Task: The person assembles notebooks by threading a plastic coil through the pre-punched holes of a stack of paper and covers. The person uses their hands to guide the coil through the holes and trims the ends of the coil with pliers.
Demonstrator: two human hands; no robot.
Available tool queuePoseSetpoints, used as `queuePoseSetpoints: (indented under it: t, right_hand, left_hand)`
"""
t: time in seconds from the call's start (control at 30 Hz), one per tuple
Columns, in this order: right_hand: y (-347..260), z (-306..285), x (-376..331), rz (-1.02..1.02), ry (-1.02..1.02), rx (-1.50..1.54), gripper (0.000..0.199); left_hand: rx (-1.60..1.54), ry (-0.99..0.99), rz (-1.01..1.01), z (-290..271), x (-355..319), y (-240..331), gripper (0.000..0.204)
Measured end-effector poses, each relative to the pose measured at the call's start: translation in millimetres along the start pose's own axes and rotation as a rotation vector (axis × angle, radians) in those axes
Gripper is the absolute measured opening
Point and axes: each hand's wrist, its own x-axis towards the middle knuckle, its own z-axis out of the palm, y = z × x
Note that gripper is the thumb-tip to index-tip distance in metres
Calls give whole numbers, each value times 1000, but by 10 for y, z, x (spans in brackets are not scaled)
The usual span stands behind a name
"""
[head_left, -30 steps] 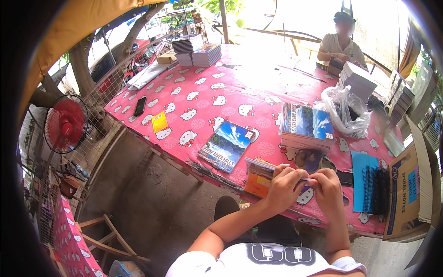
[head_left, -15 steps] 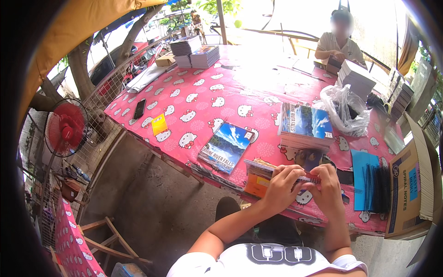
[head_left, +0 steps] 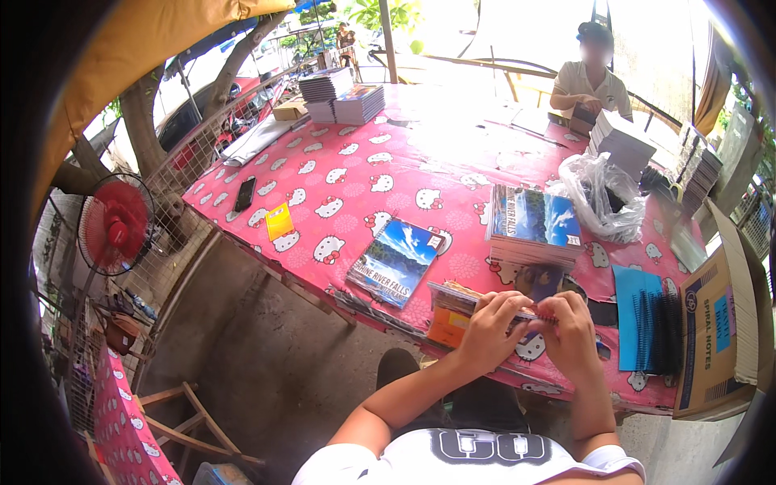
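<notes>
The person's left hand [head_left: 493,325] is holding a thin booklet [head_left: 524,314] in a narrow pinch, while the right hand [head_left: 568,322] is curling its fingers close around a dark reddish coil [head_left: 549,318] at the booklet's right end; whether those fingertips are pinching the coil or only resting against it, one cannot tell. The booklet is staying between the two hands, above the near edge of the table. Half a second ago a loose length of coil was trailing rightward past the right hand; now it is no longer showing there, and a short row of loops is showing beside the fingers, which suggests the coil is being drawn in along the booklet. An orange-fronted stack [head_left: 449,322] is sitting just left of the left hand, at the table's edge, and a pile of picture books [head_left: 537,217] is standing beyond both hands, limiting reach forward. To the right, blue sheets [head_left: 630,299] bearing black coils [head_left: 661,331] are lying before an open cardboard box [head_left: 705,356]. A wider stretch of pink tablecloth [head_left: 322,212] is spreading leftward past a single picture book [head_left: 396,260].
</notes>
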Motion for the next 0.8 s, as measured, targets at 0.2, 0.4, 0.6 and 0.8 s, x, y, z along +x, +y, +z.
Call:
queuePoseSetpoints:
  t: [0.2,0.4,0.6,0.8]
  right_hand:
    - [164,-165,96,46,-228,143,21]
    - [1599,-29,0,232,-331,-208,40]
    - [1744,352,-350,54,-338,-417,55]
    - [1595,271,-182,272,-236,-84,38]
  left_hand:
    - [-6,-73,-23,-98,-19,-12,38]
    - [335,-157,15,-255,94,-47,30]
    - [317,-87,-1,-249,61,-124,27]
    - [275,-39,-21,-281,134,-14,22]
